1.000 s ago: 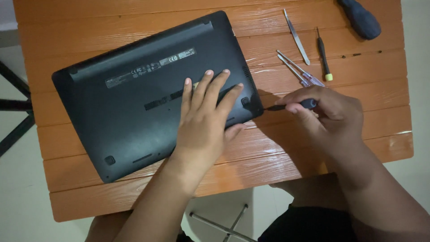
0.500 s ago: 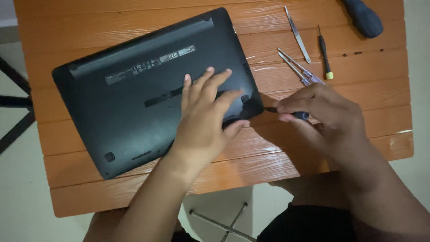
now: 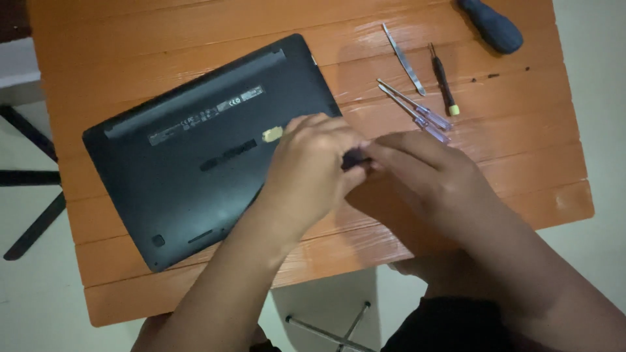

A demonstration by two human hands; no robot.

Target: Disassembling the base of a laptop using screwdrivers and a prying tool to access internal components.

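- The left hand (image 3: 313,166) covers the near right corner of the upturned black laptop (image 3: 195,163).
- A dark tool (image 3: 355,158) shows only as a sliver between both hands; the right hand (image 3: 424,176) hides the rest.
- Beyond the right hand, a dark blue handle (image 3: 492,26) is cut by the top edge.

White label strip (image 3: 207,115) on black laptop underside (image 3: 176,189); small yellow sticker (image 3: 272,134) beside.

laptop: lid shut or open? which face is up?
Shut, underside up. The laptop lies flat on the orange table, showing its dark base with label strip and vent slots; no screen or keyboard visible.
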